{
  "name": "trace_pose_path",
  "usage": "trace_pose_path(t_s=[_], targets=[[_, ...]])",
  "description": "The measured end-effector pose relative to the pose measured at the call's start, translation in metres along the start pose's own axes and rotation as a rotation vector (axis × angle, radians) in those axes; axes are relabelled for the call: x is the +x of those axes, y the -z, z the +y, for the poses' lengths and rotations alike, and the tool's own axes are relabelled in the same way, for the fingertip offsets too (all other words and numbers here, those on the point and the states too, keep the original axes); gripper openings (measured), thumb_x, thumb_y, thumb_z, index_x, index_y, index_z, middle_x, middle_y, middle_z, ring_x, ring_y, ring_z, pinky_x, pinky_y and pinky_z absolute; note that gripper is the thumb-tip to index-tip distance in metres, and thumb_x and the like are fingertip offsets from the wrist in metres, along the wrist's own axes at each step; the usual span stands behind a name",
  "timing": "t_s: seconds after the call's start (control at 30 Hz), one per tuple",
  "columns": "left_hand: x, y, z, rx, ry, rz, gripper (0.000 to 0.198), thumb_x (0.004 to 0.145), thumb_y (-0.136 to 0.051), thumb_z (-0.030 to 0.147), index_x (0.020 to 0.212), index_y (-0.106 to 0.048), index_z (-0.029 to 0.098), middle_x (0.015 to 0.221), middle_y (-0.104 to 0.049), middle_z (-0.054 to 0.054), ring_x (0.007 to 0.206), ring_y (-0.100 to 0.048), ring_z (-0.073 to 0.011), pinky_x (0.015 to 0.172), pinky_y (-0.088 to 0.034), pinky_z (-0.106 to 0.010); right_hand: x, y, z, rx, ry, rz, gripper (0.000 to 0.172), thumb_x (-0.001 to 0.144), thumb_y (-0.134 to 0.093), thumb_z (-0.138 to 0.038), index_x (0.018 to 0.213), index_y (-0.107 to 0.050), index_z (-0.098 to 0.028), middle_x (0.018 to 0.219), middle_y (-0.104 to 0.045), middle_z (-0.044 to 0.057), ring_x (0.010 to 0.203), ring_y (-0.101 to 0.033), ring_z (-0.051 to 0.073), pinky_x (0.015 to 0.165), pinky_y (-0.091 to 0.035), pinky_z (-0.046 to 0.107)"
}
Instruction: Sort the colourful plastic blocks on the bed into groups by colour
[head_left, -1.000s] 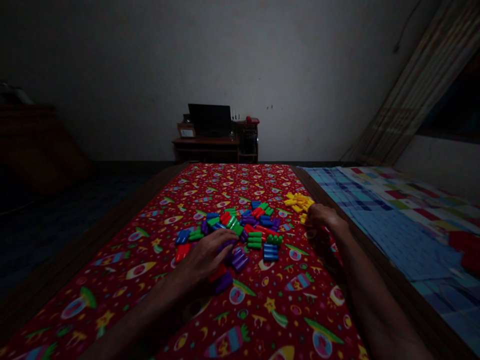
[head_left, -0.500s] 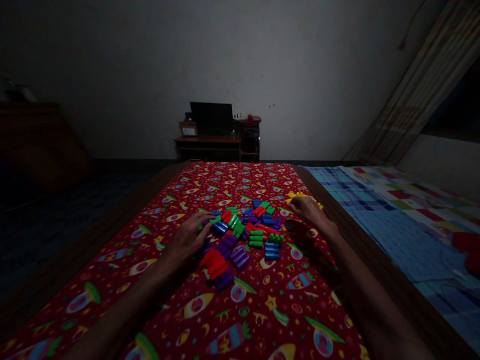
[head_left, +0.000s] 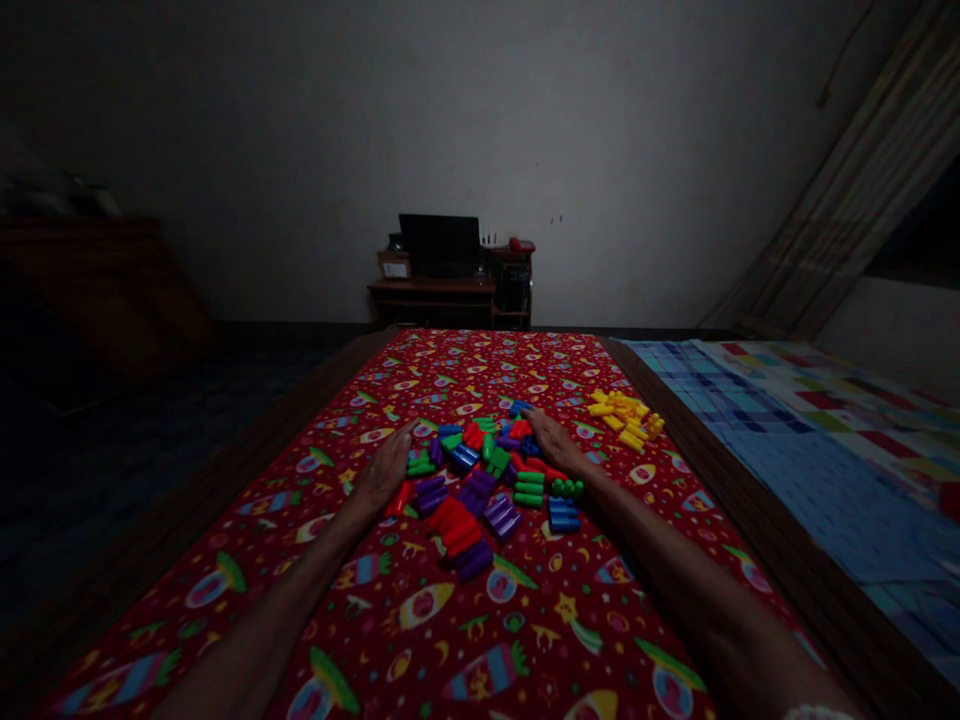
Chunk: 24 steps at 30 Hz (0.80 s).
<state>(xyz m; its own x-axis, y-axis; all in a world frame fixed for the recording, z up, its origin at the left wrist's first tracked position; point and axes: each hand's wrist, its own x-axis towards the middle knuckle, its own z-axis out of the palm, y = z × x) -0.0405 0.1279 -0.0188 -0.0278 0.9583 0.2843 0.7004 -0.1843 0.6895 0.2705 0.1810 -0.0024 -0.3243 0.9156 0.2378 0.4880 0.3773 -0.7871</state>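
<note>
A mixed pile of plastic building blocks (head_left: 478,490) in red, green, blue and purple lies on a red patterned cloth (head_left: 450,655). My left hand (head_left: 386,468) rests at the pile's left edge beside a green block (head_left: 420,463), its fingers stretched forward and holding nothing I can see. On the pile's far right side, my right hand (head_left: 553,443) reaches over blocks with its fingers extended, near a blue block (head_left: 519,408) and a red one (head_left: 520,429). Its fingertips are partly hidden. Apart from the pile, several yellow blocks (head_left: 626,416) lie together to the right.
The cloth covers a long surface with a dark brown border (head_left: 697,465). Blue checked bedding (head_left: 757,450) lies to the right. Against the far wall stands a small desk (head_left: 431,287) with a dark monitor (head_left: 439,245). A wooden cabinet (head_left: 97,290) is at the left.
My right hand has moved left from the yellow blocks to the mixed pile, leaving the yellow ones uncovered. My left hand has drawn back slightly, revealing green, purple and red blocks. The view has shifted slightly.
</note>
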Motion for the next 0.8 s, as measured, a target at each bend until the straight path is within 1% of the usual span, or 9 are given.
trace_pose_path(t_s=[0.13, 0.23, 0.3, 0.37, 0.43, 0.5, 0.63, 0.73, 0.8], targets=[[0.0, 0.003, 0.008, -0.009, -0.025, -0.05, 0.071, 0.091, -0.015, 0.058, 0.136, -0.048, 0.014, 0.141, -0.05, -0.012, 0.129, -0.047, -0.0251, 0.11, -0.034, -0.044, -0.01, -0.027, -0.028, 0.115, 0.044, -0.12, 0.071, 0.09, -0.023, -0.068, 0.123, -0.061, -0.018, 0.13, -0.059, 0.008, 0.128, -0.047, 0.024, 0.111, -0.03, 0.041], [-0.001, 0.006, 0.011, 0.012, -0.048, -0.087, 0.069, 0.092, -0.015, 0.056, 0.132, -0.052, 0.014, 0.14, -0.052, -0.012, 0.13, -0.047, -0.0242, 0.112, -0.032, -0.043, -0.018, -0.032, -0.036, 0.195, 0.075, -0.18, 0.057, 0.09, -0.036, -0.061, 0.12, -0.064, -0.02, 0.125, -0.063, 0.006, 0.123, -0.052, 0.024, 0.106, -0.037, 0.041], [-0.002, 0.007, 0.012, 0.02, -0.059, -0.112, 0.069, 0.091, -0.015, 0.057, 0.128, -0.055, 0.015, 0.139, -0.053, -0.012, 0.13, -0.047, -0.0236, 0.112, -0.032, -0.042, -0.019, -0.03, -0.036, 0.228, 0.082, -0.175, 0.05, 0.087, -0.049, -0.052, 0.122, -0.064, -0.02, 0.121, -0.066, 0.006, 0.116, -0.056, 0.025, 0.102, -0.041, 0.042], [-0.002, 0.007, 0.013, 0.025, -0.069, -0.129, 0.068, 0.091, -0.016, 0.058, 0.127, -0.056, 0.016, 0.137, -0.055, -0.011, 0.129, -0.048, -0.0234, 0.112, -0.032, -0.042, -0.016, -0.027, -0.033, 0.219, 0.059, -0.152, 0.048, 0.08, -0.061, -0.042, 0.123, -0.063, -0.019, 0.116, -0.068, 0.006, 0.108, -0.061, 0.026, 0.097, -0.046, 0.042], [-0.003, 0.007, 0.014, 0.032, -0.079, -0.135, 0.068, 0.091, -0.017, 0.058, 0.127, -0.056, 0.016, 0.137, -0.055, -0.011, 0.128, -0.049, -0.0229, 0.111, -0.033, -0.041, -0.013, -0.027, -0.031, 0.192, 0.019, -0.161, 0.049, 0.074, -0.067, -0.032, 0.121, -0.065, -0.019, 0.111, -0.07, 0.005, 0.103, -0.064, 0.025, 0.092, -0.049, 0.042], [-0.004, 0.007, 0.014, 0.033, -0.085, -0.129, 0.069, 0.091, -0.017, 0.06, 0.128, -0.055, 0.016, 0.137, -0.056, -0.01, 0.128, -0.049, -0.0225, 0.111, -0.033, -0.04, -0.011, -0.029, -0.03, 0.185, 0.002, -0.204, 0.047, 0.069, -0.07, -0.026, 0.115, -0.068, -0.02, 0.11, -0.071, 0.005, 0.103, -0.064, 0.025, 0.091, -0.05, 0.04], [-0.005, 0.007, 0.015, 0.042, -0.099, -0.108, 0.074, 0.089, -0.017, 0.065, 0.128, -0.056, 0.015, 0.134, -0.058, -0.012, 0.125, -0.052, -0.0242, 0.109, -0.037, -0.038, -0.014, -0.03, -0.034, 0.186, 0.016, -0.251, 0.037, 0.067, -0.071, -0.024, 0.104, -0.073, -0.019, 0.103, -0.073, 0.003, 0.099, -0.066, 0.026, 0.088, -0.053, 0.04], [-0.005, 0.008, 0.015, 0.05, -0.112, -0.11, 0.074, 0.089, -0.018, 0.065, 0.126, -0.058, 0.014, 0.134, -0.058, -0.013, 0.124, -0.053, -0.0251, 0.107, -0.038, -0.038, -0.021, -0.018, -0.035, 0.186, -0.018, -0.18, 0.034, 0.071, -0.068, -0.027, 0.104, -0.073, -0.018, 0.096, -0.075, 0.004, 0.09, -0.069, 0.025, 0.082, -0.055, 0.039], [-0.004, 0.008, 0.013, 0.055, -0.118, -0.11, 0.073, 0.089, -0.019, 0.065, 0.123, -0.061, 0.015, 0.133, -0.059, -0.013, 0.124, -0.053, -0.0257, 0.107, -0.038, -0.039, -0.028, 0.0, -0.033, 0.18, -0.032, -0.11, 0.035, 0.075, -0.065, -0.028, 0.107, -0.072, -0.017, 0.097, -0.075, 0.005, 0.088, -0.069, 0.024, 0.081, -0.055, 0.039]])
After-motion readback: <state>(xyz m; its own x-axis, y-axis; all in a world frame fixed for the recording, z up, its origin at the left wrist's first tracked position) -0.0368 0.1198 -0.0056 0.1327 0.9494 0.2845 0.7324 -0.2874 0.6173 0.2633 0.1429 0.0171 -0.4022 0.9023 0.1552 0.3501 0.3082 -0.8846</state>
